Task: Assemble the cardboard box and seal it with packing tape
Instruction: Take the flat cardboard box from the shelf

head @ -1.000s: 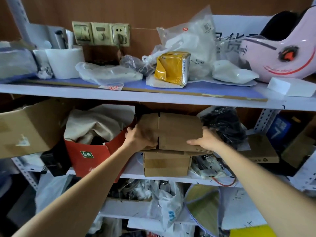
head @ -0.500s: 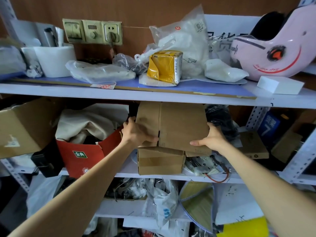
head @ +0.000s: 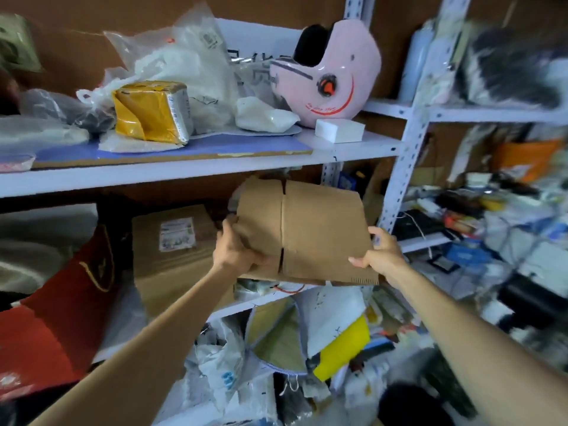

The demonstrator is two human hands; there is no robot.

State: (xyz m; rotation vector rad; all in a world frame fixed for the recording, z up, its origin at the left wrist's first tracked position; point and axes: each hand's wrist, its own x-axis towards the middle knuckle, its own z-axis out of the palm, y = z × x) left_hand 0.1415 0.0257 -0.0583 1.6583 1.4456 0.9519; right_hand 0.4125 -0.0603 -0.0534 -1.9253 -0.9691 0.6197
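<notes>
The flattened cardboard box (head: 316, 232) is held up in the middle of the frame, its broad brown face turned toward the person. Its long axis runs left to right and dips a little to the right. A fold crease crosses it top to bottom, left of centre, and the corrugated edge shows along the lower right. The left hand (head: 238, 252) grips its lower left edge, fingers curled round the cardboard. The right hand (head: 382, 255) pinches the lower right corner with the thumb on the front face. A second ago the box lay tucked into the middle shelf bay above a small carton; now it is out in front of the rack and further right in the frame, and the view has swung rightward. Its top edge sits just under the white upper shelf (head: 184, 173), and the perforated white shelf post (head: 405, 167) stands just beside its right edge. Behind it to the left is a brown carton (head: 159, 272) with a white label, and a red box (head: 61, 318) fills the lower left. On the upper shelf are a pink helmet (head: 335, 72), a small white box (head: 339, 130), a yellow-wrapped parcel (head: 150, 116) and clear plastic bags (head: 184, 59). Blurred clutter fills the shelves at right.
</notes>
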